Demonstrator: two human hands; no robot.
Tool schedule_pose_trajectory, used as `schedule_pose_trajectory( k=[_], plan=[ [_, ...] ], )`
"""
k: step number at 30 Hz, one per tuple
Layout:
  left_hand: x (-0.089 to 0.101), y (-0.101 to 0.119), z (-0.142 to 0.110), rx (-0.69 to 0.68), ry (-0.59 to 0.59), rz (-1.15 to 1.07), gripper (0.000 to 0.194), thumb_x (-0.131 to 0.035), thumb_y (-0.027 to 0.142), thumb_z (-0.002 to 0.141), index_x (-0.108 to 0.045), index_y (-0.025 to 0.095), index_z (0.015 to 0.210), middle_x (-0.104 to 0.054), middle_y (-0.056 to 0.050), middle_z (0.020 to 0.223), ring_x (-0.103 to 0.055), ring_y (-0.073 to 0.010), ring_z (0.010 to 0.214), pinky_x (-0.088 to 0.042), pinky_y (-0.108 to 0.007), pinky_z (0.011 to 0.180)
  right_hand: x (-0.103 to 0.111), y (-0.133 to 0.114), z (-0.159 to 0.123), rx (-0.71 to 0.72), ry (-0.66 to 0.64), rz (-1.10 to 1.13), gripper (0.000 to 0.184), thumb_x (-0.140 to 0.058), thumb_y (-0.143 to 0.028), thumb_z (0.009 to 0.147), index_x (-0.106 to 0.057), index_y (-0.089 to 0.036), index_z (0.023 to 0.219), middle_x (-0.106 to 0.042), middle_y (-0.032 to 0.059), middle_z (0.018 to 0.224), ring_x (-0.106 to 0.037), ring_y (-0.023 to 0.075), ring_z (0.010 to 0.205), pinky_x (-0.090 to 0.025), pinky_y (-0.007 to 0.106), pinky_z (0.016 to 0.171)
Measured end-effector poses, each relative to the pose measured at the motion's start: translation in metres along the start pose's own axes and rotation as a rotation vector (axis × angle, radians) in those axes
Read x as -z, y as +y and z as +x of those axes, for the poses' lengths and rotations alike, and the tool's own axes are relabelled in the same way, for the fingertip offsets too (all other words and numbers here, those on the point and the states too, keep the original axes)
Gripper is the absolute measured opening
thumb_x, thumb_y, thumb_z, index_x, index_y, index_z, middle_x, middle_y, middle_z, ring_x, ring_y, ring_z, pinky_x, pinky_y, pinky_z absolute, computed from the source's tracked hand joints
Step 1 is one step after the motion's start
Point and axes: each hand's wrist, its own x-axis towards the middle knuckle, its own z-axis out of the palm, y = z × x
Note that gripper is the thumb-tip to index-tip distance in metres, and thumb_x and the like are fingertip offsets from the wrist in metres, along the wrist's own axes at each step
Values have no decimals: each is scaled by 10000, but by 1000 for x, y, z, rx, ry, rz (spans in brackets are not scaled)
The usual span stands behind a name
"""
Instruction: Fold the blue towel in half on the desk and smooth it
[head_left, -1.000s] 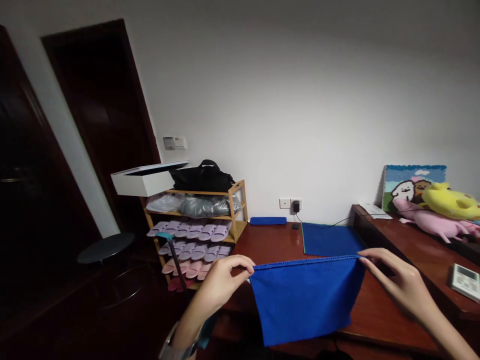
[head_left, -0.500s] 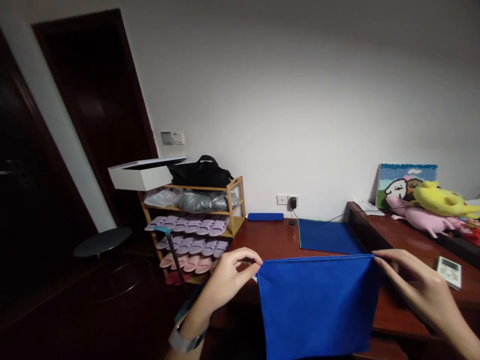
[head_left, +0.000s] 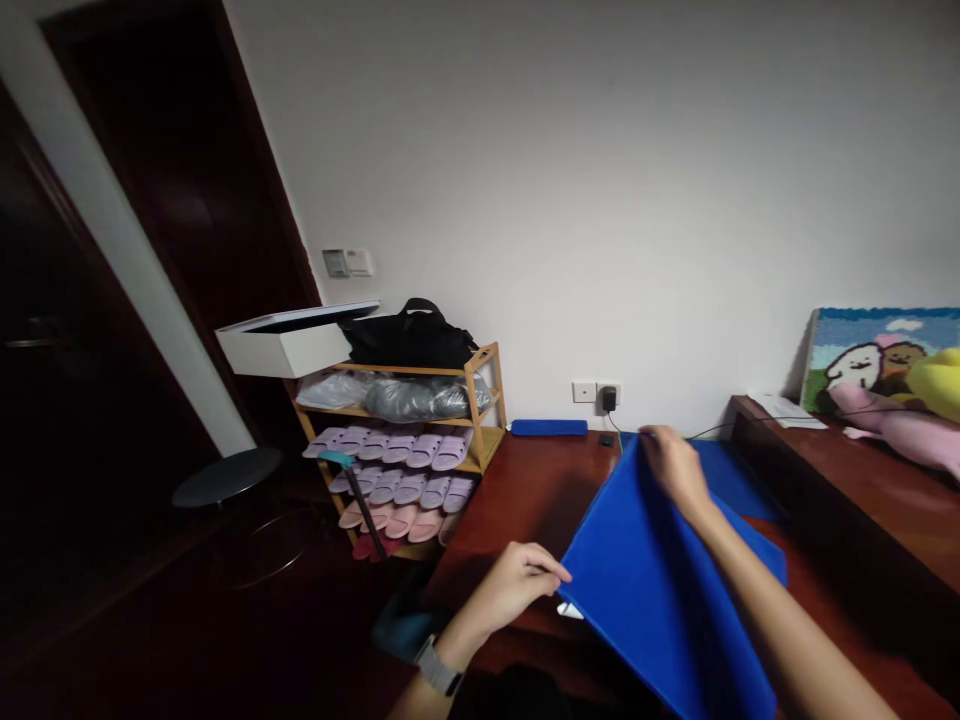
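A blue cloth (head_left: pixel 637 560) with a small white tag (head_left: pixel 570 610) hangs between my two hands above the desk. My left hand (head_left: pixel 521 585) pinches it at the near left corner, close to the tag. Farther forward and to the right, my right hand (head_left: pixel 671 465) is closed on another corner, with its fingertips partly hidden. The cloth's top edge slants from the left hand up to the right, and its lower part drops out of the frame. Behind it, a second blue cloth (head_left: pixel 735 475) lies flat on the desk, partly covered by my right hand and the held cloth.
On the reddish-brown desk (head_left: pixel 517 490), a folded blue strip (head_left: pixel 549 428) lies by the wall. A plugged-in charger (head_left: pixel 610 397) trails a cord. Left stands a shoe rack (head_left: pixel 480 410) with slippers, beside a round stool (head_left: pixel 225 478). Plush toys (head_left: pixel 900 430) sit on a raised ledge to the right.
My right hand has carried its corner forward, up and left, so the cloth has turned from hanging straight to slanting. My left hand has lowered slightly, still pinching. The view has shifted left.
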Motion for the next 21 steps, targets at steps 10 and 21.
schedule_pose_trajectory(
  k=[10,21],
  plan=[
    [59,-187,-14,351,263,45,320,-742,429,584,-782,154,741,-753,-46,690,-689,-230,664,-538,-358,670,-186,-52,-120,12,-429,210,353,-453,-170,919,-727,-225,1135,-704,94,1296,-667,235,1195,-521,396,1048],
    [58,-172,-16,340,313,-5,358,-721,454,544,-763,157,740,-760,-60,735,-715,-246,748,-559,-355,697,-117,69,-261,-206,-371,-289,603,-353,-497,993,-493,-207,1502,-446,87,1573,-347,343,1484,-332,596,1186]
  ],
)
